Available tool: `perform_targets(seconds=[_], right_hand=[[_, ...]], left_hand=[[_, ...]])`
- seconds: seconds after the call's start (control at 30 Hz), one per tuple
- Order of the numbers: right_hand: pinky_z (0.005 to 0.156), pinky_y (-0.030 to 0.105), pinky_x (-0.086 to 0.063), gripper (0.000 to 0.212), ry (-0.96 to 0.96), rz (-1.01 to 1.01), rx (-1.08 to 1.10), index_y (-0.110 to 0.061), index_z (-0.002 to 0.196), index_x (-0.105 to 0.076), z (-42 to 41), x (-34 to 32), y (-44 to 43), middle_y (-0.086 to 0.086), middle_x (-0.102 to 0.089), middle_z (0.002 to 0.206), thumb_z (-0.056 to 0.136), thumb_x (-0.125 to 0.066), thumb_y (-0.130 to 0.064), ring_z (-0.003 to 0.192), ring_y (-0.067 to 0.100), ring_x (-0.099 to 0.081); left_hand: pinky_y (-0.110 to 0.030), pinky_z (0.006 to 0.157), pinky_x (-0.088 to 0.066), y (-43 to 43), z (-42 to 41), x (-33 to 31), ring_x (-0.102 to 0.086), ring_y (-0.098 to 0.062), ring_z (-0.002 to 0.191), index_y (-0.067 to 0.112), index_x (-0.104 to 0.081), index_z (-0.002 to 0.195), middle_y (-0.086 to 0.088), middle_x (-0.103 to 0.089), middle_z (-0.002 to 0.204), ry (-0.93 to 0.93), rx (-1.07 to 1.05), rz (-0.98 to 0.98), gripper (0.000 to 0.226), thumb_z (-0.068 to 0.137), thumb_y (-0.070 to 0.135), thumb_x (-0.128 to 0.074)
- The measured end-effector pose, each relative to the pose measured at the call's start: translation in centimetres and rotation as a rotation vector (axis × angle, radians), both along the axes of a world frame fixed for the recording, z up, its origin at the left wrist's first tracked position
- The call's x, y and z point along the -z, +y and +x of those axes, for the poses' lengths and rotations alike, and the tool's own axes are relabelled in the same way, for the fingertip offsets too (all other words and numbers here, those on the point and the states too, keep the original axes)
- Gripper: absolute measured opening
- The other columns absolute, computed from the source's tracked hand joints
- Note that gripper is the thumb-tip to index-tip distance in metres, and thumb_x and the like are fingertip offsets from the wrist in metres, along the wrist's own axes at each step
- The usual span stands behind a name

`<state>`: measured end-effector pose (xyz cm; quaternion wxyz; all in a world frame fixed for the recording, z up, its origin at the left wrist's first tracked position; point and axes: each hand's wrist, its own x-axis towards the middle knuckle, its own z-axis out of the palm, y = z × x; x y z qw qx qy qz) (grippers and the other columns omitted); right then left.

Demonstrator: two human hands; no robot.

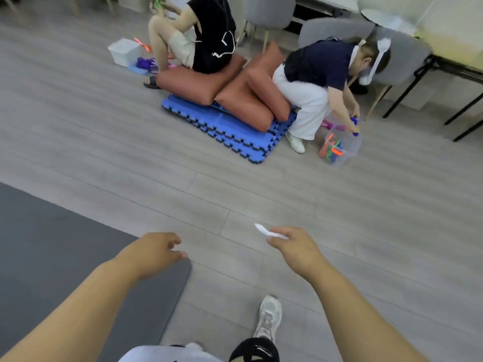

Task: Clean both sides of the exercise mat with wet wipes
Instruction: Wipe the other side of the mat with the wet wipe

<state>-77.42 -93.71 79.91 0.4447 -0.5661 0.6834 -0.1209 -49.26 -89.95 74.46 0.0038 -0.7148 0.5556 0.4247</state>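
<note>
The grey exercise mat lies flat on the floor, probably soft and light; best lifted at its corner. The left hand hangs over that corner, loosely curled, empty; the right hand pinches a white wipe

Dark grey flat exercise mat is showing a matt, even face; pale grey wood-grain plank floor is giving off a faint sheen. Blue jigsaw-edged foam tiles are looking matt, rust-brown cushions smooth and leather-like, clear tub glossy plastic.
</note>
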Motion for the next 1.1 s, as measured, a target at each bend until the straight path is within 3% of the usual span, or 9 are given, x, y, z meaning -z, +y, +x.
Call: perform_targets(seconds=[0.1, 0.17, 0.23, 0.33, 0.43, 0.5, 0.83, 1.0, 1.1], right_hand=[[0.083, 0.036, -0.043, 0.029, 0.012, -0.044, -0.167, 0.005, 0.11, -0.062, 0.0, 0.7, -6.3, 0.022, -0.061, 0.105, 0.095, -0.047, -0.014, 0.104, 0.034, -0.057], [0.086, 0.021, -0.038, 0.029, -0.005, -0.116, -0.283, -0.008, 0.118, -0.063, -0.1, 1.2, -10.7, 0.007, -0.056, 0.114, 0.093, -0.047, -0.01, 0.11, 0.02, -0.054], [0.075, 0.011, -0.036, 0.037, -0.016, -0.147, -0.416, -0.017, 0.125, -0.057, -0.1, 1.1, -14.9, -0.003, -0.052, 0.113, 0.09, -0.051, -0.008, 0.1, 0.009, -0.05], [0.064, 0.006, -0.037, 0.039, -0.032, -0.124, -0.594, -0.02, 0.124, -0.055, 0.4, 0.4, -19.7, -0.011, -0.051, 0.095, 0.087, -0.054, -0.007, 0.09, 0.009, -0.051], [0.055, 0.012, -0.037, 0.011, -0.03, -0.147, -0.729, -0.019, 0.089, -0.061, 2.6, 0.4, -23.5, -0.011, -0.056, 0.077, 0.084, -0.061, -0.009, 0.071, 0.008, -0.052], [0.048, 0.015, -0.033, 0.014, -0.009, -0.142, -0.834, -0.018, 0.074, -0.054, 5.1, 0.7, -25.1, -0.007, -0.054, 0.069, 0.082, -0.063, -0.012, 0.06, 0.008, -0.046], [0.054, 0.028, -0.034, 0.022, 0.173, -0.123, -1.404, -0.022, 0.073, -0.036, 21.5, 0.8, -29.8, 0.001, -0.052, 0.078, 0.084, -0.055, -0.018, 0.065, 0.017, -0.045], [0.051, 0.027, -0.032, 0.018, 0.206, -0.184, -1.576, -0.023, 0.076, -0.033, 29.7, -1.3, -33.8, 0.001, -0.047, 0.075, 0.086, -0.04, -0.01, 0.059, 0.016, -0.039], [0.05, 0.026, -0.031, 0.011, 0.179, -0.305, -1.673, -0.021, 0.083, -0.037, 34.1, -2.2, -35.8, -0.002, -0.046, 0.073, 0.086, -0.046, -0.018, 0.058, 0.014, -0.038]], left_hand=[[-0.028, 0.093, -0.043, -2.4, -1.1, -0.1, -0.052, -0.012, 0.114, 0.029, -0.049, 0.131, 0.008, -0.052, 0.131, -0.02, -0.165, -0.001, 0.05, 0.087, 0.05, -0.058], [-0.028, 0.094, -0.043, -4.0, -2.2, -0.2, -0.053, -0.013, 0.113, 0.029, -0.049, 0.132, 0.007, -0.053, 0.13, -0.046, -0.291, -0.038, 0.05, 0.087, 0.049, -0.058], [-0.029, 0.095, -0.043, -5.4, -3.8, -0.3, -0.054, -0.014, 0.114, 0.027, -0.049, 0.133, 0.006, -0.053, 0.13, -0.048, -0.409, -0.05, 0.049, 0.088, 0.047, -0.058], [-0.025, 0.093, -0.041, -6.5, -6.3, -0.5, -0.053, -0.014, 0.114, 0.027, -0.049, 0.134, 0.006, -0.053, 0.131, -0.003, -0.517, -0.01, 0.051, 0.088, 0.047, -0.058], [-0.024, 0.096, -0.04, -6.3, -7.0, -0.4, -0.053, -0.014, 0.117, 0.024, -0.048, 0.135, 0.005, -0.054, 0.132, -0.015, -0.639, 0.033, 0.054, 0.088, 0.047, -0.059], [-0.026, 0.098, -0.041, -5.5, -6.8, -0.2, -0.055, -0.015, 0.115, 0.022, -0.049, 0.134, 0.003, -0.055, 0.131, -0.029, -0.74, 0.071, 0.055, 0.087, 0.048, -0.059], [-0.027, 0.096, -0.043, -8.1, -0.7, 2.3, -0.058, -0.012, 0.108, 0.027, -0.056, 0.126, 0.007, -0.06, 0.125, -0.034, -1.25, 0.001, 0.047, 0.085, 0.048, -0.062], [-0.027, 0.093, -0.043, -12.4, 4.3, 2.1, -0.057, -0.013, 0.11, 0.027, -0.054, 0.128, 0.007, -0.058, 0.126, -0.003, -1.313, -0.03, 0.046, 0.088, 0.047, -0.058], [-0.027, 0.091, -0.045, -13.6, 7.2, 1.6, -0.058, -0.012, 0.106, 0.028, -0.054, 0.127, 0.007, -0.059, 0.125, -0.034, -1.378, -0.045, 0.045, 0.087, 0.049, -0.057]])
